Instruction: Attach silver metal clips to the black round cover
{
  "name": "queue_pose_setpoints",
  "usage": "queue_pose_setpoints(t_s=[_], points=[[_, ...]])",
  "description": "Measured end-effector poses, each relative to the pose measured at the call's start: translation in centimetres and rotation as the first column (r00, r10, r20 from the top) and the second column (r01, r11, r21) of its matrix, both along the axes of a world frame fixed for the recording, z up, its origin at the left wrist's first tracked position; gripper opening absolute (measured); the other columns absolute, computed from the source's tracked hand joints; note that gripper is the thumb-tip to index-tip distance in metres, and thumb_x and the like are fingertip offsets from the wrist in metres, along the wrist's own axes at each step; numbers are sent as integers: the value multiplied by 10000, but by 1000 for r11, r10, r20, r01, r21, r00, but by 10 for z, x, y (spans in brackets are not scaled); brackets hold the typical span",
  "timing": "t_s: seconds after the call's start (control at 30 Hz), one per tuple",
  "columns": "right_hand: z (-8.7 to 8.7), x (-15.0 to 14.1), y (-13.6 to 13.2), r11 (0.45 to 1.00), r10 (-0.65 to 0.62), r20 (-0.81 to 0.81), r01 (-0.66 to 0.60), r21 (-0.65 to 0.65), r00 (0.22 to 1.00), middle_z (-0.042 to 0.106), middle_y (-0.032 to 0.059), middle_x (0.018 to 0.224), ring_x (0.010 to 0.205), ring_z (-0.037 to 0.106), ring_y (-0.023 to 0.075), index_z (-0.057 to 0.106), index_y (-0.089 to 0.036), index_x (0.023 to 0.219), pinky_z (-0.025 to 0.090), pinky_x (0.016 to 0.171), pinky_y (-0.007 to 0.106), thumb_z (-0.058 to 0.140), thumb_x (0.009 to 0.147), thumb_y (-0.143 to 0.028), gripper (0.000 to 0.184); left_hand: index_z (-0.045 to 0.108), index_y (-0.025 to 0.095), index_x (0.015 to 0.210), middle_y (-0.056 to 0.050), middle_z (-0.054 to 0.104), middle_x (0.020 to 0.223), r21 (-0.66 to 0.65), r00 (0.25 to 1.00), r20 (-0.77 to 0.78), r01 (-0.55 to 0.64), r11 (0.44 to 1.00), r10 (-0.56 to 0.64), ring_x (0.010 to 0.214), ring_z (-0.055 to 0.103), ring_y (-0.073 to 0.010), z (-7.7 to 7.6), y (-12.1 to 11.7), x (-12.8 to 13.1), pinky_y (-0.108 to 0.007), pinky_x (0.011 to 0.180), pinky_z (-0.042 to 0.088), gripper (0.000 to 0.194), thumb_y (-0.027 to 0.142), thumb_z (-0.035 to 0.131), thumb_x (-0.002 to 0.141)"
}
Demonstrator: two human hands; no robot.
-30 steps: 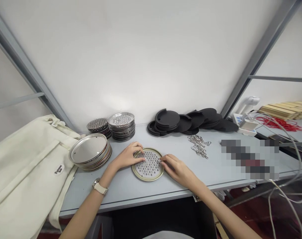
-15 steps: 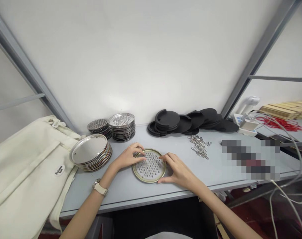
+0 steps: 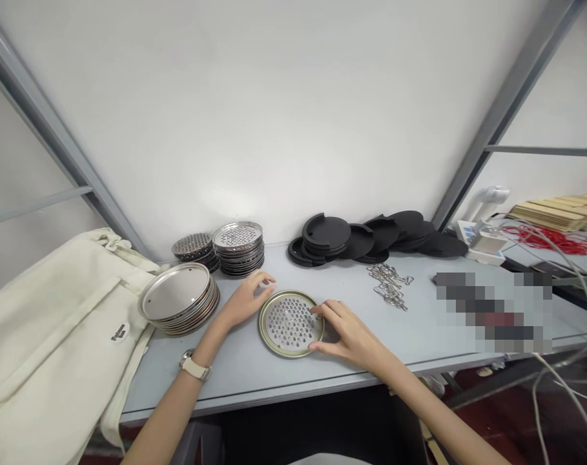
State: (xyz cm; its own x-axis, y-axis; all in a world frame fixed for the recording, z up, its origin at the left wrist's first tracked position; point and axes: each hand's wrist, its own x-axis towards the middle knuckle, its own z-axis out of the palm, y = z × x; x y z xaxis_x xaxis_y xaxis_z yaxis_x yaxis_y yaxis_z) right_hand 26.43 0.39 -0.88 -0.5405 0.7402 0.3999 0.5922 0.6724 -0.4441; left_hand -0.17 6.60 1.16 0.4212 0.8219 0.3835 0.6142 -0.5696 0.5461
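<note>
The right hand's fingers (image 3: 315, 310) and thumb stand parted, both touching the right edge of a round metal grater disc with a gold rim and a grey, hole-punched centre (image 3: 293, 324); whether they pinch it, I cannot tell. The left hand (image 3: 245, 301) holds nothing, its thumb and fingers apart, just beside the disc's upper left edge. A wristwatch with a cream band (image 3: 195, 369) circles the left wrist.

This one disc lies flat on a pale grey tabletop (image 3: 235, 381), near the front edge. Left of the left hand is one stack of plain silver round metal plates (image 3: 174, 290); behind stand two stacks of perforated discs, one dark (image 3: 192, 245), one silver (image 3: 237, 236). Toward the back right, overlapping black round discs (image 3: 328, 232) spread in a row, too layered to count, with one heap of small silver metal clips (image 3: 389, 284) in front.

Farther out, a cream cloth bag (image 3: 55, 329) sits at the left, and red cords (image 3: 549, 239) and pale wooden slats (image 3: 559, 213) at the right. Two grey metal posts (image 3: 509, 106) flank a white wall (image 3: 293, 129).
</note>
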Motion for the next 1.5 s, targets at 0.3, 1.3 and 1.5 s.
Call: queue_pose_setpoints(t_s=[0.3,1.3,1.5], points=[[-2,-1,1,1000,13,14,-13,8,1000,536,68,895,843,514,201,584,-198,962,459,760,344,499,904,-342,177,485,214,1158,-80,483,1211,362,953,-65,-252,897,294,1190,457,-208,13,1,-17,-369,1039,373,282,169,397,894],[-6,0,4,997,43,-49,-46,-57,998,532,58,901,863,509,190,569,-205,978,449,780,333,438,929,-251,147,396,171,1354,-96,416,1384,440,934,-25,-310,843,357,1305,372,-208,6,18,-35,-406,1115,319,448,180,356,908],[-6,0,4,998,40,-55,-43,-44,998,536,57,899,860,516,189,572,-208,970,451,777,326,435,929,-251,149,344,181,1391,-95,359,1423,443,944,-44,-274,854,326,1336,328,-212,6,18,-34,-410,1132,294,495,162,375,898]])
